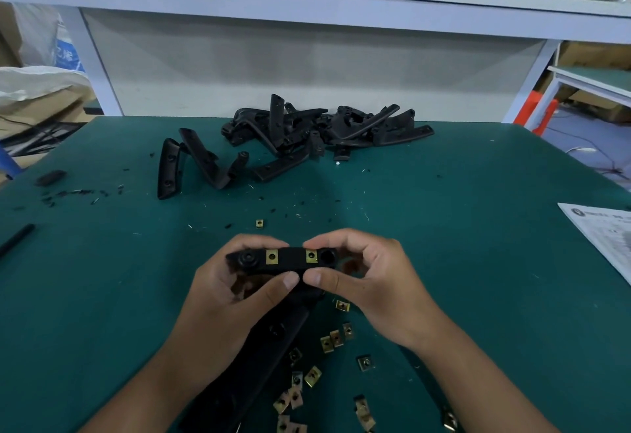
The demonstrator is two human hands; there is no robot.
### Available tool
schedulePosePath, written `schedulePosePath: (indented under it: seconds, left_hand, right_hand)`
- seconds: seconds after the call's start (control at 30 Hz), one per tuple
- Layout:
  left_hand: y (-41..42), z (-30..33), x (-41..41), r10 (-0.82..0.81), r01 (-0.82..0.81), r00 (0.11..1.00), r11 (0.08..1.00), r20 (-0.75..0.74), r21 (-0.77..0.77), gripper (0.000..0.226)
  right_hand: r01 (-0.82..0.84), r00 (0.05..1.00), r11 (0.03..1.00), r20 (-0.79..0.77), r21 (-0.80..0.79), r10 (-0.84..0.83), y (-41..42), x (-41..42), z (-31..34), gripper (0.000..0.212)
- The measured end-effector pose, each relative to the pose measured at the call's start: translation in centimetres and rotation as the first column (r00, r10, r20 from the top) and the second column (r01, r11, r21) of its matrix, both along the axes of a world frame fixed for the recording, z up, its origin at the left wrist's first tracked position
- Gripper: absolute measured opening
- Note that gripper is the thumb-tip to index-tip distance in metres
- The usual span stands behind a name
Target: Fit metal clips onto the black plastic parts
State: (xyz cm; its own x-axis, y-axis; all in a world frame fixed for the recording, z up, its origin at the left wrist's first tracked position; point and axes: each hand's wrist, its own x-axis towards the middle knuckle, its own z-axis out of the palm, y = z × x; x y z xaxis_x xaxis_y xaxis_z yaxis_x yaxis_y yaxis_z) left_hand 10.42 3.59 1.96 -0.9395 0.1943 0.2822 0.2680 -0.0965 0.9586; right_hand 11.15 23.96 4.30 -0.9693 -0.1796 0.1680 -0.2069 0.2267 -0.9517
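Hands meet above the green counter (478, 227): the left hand (222, 299) and the right hand (368, 282) each have their grip curled round a black plastic part (290, 261) bearing two brass clips (271, 256). Loose clips (336, 338) lie just below; a pile of black parts (307, 132) sits farther back.

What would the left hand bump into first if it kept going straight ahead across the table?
Probably the lone brass clip just beyond the left hand; farther on, the pile of black parts. Depth is unclear, so it might pass above the clip.
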Motion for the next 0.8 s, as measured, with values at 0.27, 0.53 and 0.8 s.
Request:
schedulePosePath:
  seconds: [0.27,0.53,0.8]
  left_hand:
    - [0.1,1.1,0.9,0.028,-0.027,0.999,0.999,-0.020,0.031,0.012]
    - [8.4,4.9,8.2,-0.357,0.339,0.933,0.914,-0.043,-0.223,0.052]
    - [25.1,6.6,20.4,-0.637,0.514,0.688,0.766,-0.348,-0.386,0.037]
  right_hand:
    - [0.233,0.967,0.969,-0.091,-0.079,-0.240,5.6,3.7,3.5,0.034]
    - [0.611,0.778,0.790,-0.148,-0.045,-0.610,13.3,21.4,5.6,0.029]
    - [0.869,0.495,0.494,-0.111,0.036,-0.862,16.9,38.6,5.4,0.031]
